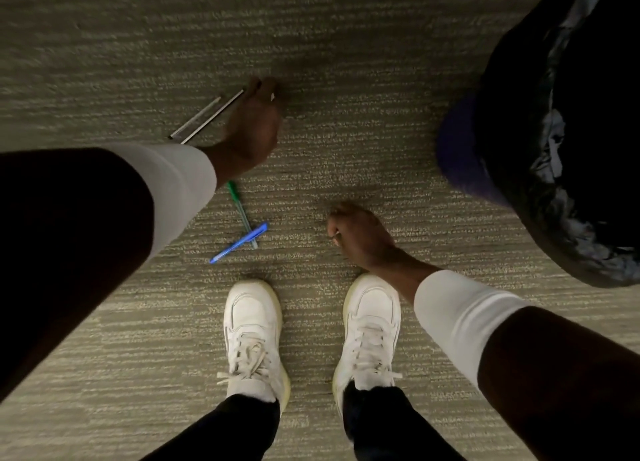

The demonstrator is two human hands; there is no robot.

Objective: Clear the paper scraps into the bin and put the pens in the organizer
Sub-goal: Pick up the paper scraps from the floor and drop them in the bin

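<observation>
I look straight down at a carpet floor. My left hand (254, 124) reaches down to the carpet, its fingertips pinched on a small white paper scrap (272, 96). Two grey pens (204, 119) lie side by side just left of that hand, the nearer one touching its fingers. A green pen (239, 206) and a blue pen (239, 244) lie crossed on the carpet in front of my shoes. My right hand (360, 238) hovers low with curled fingers; a small pale glint shows at its fingertips, too small to identify. The bin (460, 155) with a black liner stands at the right.
My two white shoes (252, 336) stand on the carpet at the bottom centre. The bin's black liner (571, 131) bulges over the upper right corner. Bare grey-beige carpet (346, 44) stretches ahead and to the left.
</observation>
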